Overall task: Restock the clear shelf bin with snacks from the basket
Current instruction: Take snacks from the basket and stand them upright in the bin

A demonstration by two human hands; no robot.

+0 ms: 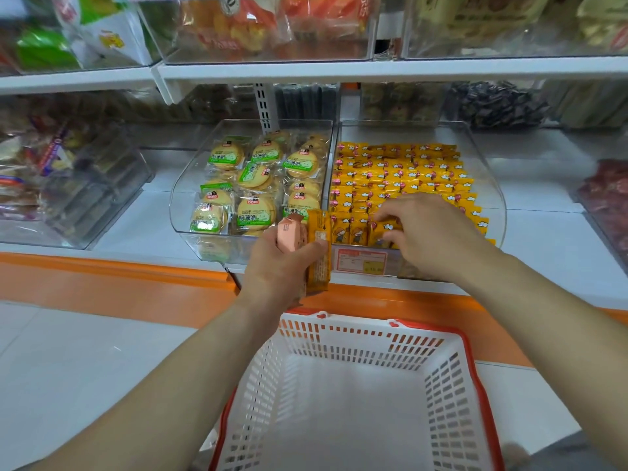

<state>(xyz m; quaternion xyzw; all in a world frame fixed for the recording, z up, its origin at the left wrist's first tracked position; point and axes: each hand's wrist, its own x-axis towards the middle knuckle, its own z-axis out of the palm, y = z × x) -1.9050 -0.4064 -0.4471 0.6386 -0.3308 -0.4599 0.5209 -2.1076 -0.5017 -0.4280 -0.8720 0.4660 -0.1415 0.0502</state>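
Observation:
A clear shelf bin (489, 185) holds rows of small yellow snack packets (401, 171). My right hand (428, 229) reaches into its front row and pinches a yellow packet (384, 227) there. In front of the bins, my left hand (282, 266) grips a stack of snack packets (317, 253), orange ones with a pink one on the left side. Below stands a white basket (356, 338) with a red rim; its visible floor is bare.
A second clear bin (180, 198) on the left holds round biscuits in green-labelled wrappers. Other clear bins of snacks line the shelf and the shelf above (373, 68). An orange band (102, 277) runs under the shelf edge. A price label (360, 261) is on the bin front.

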